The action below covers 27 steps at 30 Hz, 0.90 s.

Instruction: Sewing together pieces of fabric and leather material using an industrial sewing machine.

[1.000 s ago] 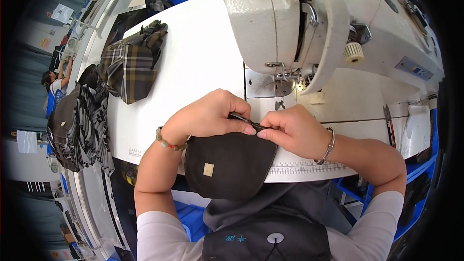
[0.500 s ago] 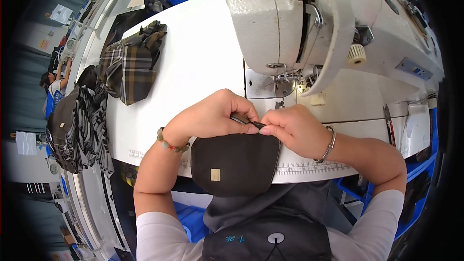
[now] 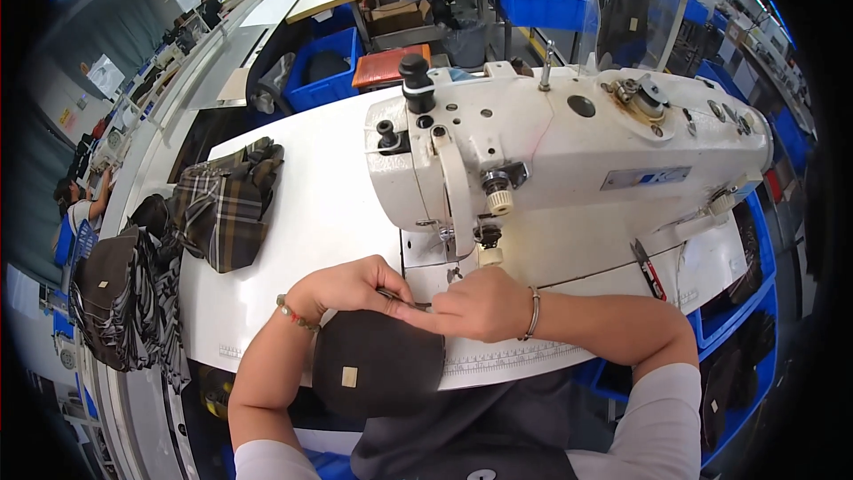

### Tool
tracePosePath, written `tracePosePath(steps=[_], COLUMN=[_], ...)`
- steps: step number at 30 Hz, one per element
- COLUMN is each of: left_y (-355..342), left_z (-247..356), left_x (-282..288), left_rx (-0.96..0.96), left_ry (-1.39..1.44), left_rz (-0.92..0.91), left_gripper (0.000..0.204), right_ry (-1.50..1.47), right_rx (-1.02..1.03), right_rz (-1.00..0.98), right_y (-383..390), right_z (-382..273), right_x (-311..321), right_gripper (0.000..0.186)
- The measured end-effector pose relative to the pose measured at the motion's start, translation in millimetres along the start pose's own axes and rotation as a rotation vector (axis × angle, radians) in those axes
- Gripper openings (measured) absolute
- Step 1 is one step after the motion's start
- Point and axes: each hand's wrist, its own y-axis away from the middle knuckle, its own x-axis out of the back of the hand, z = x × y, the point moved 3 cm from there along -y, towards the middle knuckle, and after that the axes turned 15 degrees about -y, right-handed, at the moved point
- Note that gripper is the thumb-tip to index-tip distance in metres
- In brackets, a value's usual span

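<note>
A dark brown fabric piece with rounded corners and a small tan label hangs over the front edge of the white table. My left hand pinches its folded top edge between thumb and fingers. Right beside it, my right hand is closed at the same edge, its fingertips meeting those of the left; the back of the hand partly hides its grip. Just beyond both hands is the presser foot of a white sewing machine, and the fabric lies in front of it, not under it.
Plaid fabric pieces lie at the table's left, beside a stack of dark pieces hanging over the edge. On the right rests a slim red and black tool. Blue bins stand farther back. Another person sits far left.
The view has tilted up, showing more of the room behind the machine. My right hand has turned and closed in over the left fingertips at the fabric's top edge.
</note>
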Motion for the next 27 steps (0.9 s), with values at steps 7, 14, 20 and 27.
tracePosePath(steps=[7,14,20,27], left_y=[-12.5,-12.6,-13.7,-30.1], left_z=[25.7,56.9,36.4,31.0], left_x=[25.4,21.6,-40.4,-14.2], left_rx=[0.189,0.007,0.041,0.043], left_ry=[-0.498,-1.339,-1.317,-1.337], left_rz=[-0.034,0.968,0.983,0.983], left_gripper=[0.026,0.039,0.039,0.004], right_ry=[-0.029,-0.022,0.017,0.086], right_rx=[0.089,-0.323,-0.344,-0.378], right_rz=[0.043,-0.058,-0.078,-0.029], right_y=[2.7,6.2,6.4,12.5], right_z=[-0.6,9.5,11.1,34.1], right_x=[-14.0,-20.9,-23.1,-33.7], right_gripper=[0.024,0.012,0.022,0.027])
